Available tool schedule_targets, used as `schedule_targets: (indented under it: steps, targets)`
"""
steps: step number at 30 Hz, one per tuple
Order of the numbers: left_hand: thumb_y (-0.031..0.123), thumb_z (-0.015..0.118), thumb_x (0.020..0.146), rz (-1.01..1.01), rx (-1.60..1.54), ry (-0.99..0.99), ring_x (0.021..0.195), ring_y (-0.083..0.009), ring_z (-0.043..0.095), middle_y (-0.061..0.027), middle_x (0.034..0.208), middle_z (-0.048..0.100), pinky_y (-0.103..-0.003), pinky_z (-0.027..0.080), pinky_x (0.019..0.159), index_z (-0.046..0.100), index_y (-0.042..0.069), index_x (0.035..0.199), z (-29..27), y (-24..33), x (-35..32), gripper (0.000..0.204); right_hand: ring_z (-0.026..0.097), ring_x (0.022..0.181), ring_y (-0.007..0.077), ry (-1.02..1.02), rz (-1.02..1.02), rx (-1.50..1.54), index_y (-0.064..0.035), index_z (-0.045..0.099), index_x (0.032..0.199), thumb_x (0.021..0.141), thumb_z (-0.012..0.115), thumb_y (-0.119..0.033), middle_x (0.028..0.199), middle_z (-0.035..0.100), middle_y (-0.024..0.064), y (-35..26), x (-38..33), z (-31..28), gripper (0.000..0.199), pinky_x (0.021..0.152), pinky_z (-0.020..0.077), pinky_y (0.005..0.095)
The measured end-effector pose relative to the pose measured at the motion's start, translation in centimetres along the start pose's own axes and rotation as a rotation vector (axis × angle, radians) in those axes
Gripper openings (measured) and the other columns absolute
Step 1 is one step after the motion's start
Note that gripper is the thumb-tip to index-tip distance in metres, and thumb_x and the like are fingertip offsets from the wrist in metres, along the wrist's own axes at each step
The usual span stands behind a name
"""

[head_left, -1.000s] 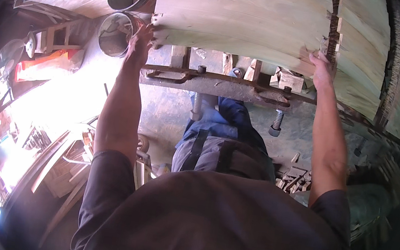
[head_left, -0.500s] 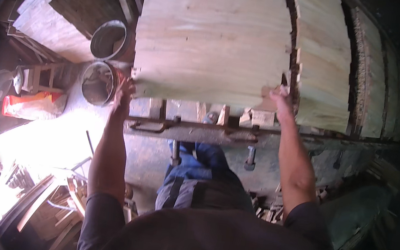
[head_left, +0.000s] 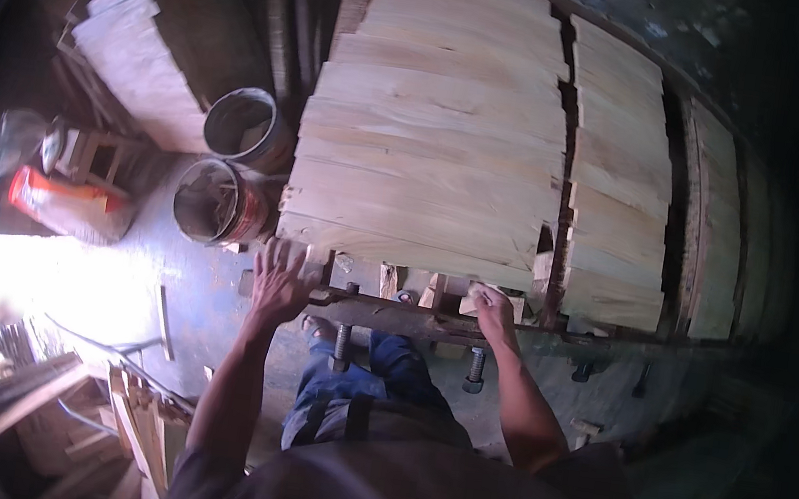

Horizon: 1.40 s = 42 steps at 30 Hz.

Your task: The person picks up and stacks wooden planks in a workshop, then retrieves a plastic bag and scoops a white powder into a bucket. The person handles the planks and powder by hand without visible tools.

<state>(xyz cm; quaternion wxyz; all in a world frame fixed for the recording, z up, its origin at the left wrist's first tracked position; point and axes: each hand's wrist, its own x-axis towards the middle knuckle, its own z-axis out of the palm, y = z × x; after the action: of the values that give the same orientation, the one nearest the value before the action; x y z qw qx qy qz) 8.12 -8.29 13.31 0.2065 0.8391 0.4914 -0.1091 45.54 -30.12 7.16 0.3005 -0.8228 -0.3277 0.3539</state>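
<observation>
Since half a second ago both hands have dropped off the near edge of the pale wooden boards and now sit lower, at the metal bar that runs along the front of the worktop; the view has also tipped so that more of the board stack shows above them.

At the far left the room is dim, with a bright patch of sunlit floor (head_left: 61, 291) and loose timber offcuts (head_left: 96, 411) lying in a heap near the lower edge. Higher up, another stack of planks (head_left: 141, 64) leans in shadow. Just right of it stand two round buckets (head_left: 229, 166), one behind the other, close beside the left end of the worktop.

The left hand (head_left: 279, 279) is spread, fingers fanned, palm pressed against the bar's left end just under the nearest board. The metal bar (head_left: 410, 320) runs to the right, with bolts (head_left: 342, 343) hanging beneath it. The boards (head_left: 432, 153), laid edge to edge, cover the worktop in a broad panel.

The right hand (head_left: 492, 312) is curled, fingers closed over a small wooden block (head_left: 477, 300) resting on the bar below the panel's right corner. Further right, narrower board stacks (head_left: 619, 228) stand side by side, separated by dark gaps, fading into shadow.
</observation>
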Motion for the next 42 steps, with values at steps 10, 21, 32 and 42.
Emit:
schedule_targets:
  steps: [10, 21, 32, 42]
  targets:
    - [0.064, 0.048, 0.090, 0.080, -0.145, 0.062, 0.152, -0.0395, 0.009, -0.0155, 0.163, 0.024, -0.056, 0.001, 0.122, 0.052, 0.021, 0.145, 2.8, -2.6, -2.3, 0.070, 0.059, 0.119, 0.0273, -0.215, 0.081, 0.255, 0.0063, 0.060, 0.129, 0.094, 0.054, -0.027, 0.128, 0.063, 0.0178, -2.6, -5.1, 1.3, 0.049, 0.106, 0.0435, 0.0390]
    - [0.021, 0.061, 0.080, -0.025, -0.411, 0.028, 0.143, -0.0380, 0.030, -0.0161, 0.153, 0.038, -0.055, 0.026, 0.115, 0.053, 0.021, 0.140, 6.1, -16.7, -24.0, 0.061, 0.054, 0.122, 0.0324, 0.160, 0.256, 0.037, -0.0018, 0.049, 0.143, 0.095, 0.056, -0.028, 0.139, 0.055, 0.0155, -7.5, -10.3, 5.5, 0.055, 0.104, 0.0419, 0.0447]
    - [0.026, 0.063, 0.085, -1.367, -0.725, 0.564, 0.125, -0.0398, 0.045, -0.0223, 0.128, 0.052, -0.049, 0.038, 0.107, 0.047, 0.002, 0.136, 21.2, -36.0, -48.1, 0.058, 0.060, 0.115, 0.0335, -0.885, -0.169, -0.713, -0.0011, 0.051, 0.141, 0.094, 0.058, -0.018, 0.132, 0.060, 0.0158, -22.9, -9.0, 31.3, 0.051, 0.099, 0.0465, 0.0417]
    - [0.024, 0.068, 0.078, -2.213, -1.512, 0.938, 0.129, -0.0356, 0.052, -0.0259, 0.140, 0.052, -0.040, 0.042, 0.108, 0.036, 0.000, 0.149, 20.4, -30.7, -50.6, 0.081, 0.065, 0.087, 0.0189, -1.252, -0.127, -0.654, 0.0042, 0.056, 0.134, 0.091, 0.061, -0.009, 0.099, 0.069, 0.0121, -39.3, -11.8, 57.4, 0.046, 0.076, 0.0519, 0.0295]
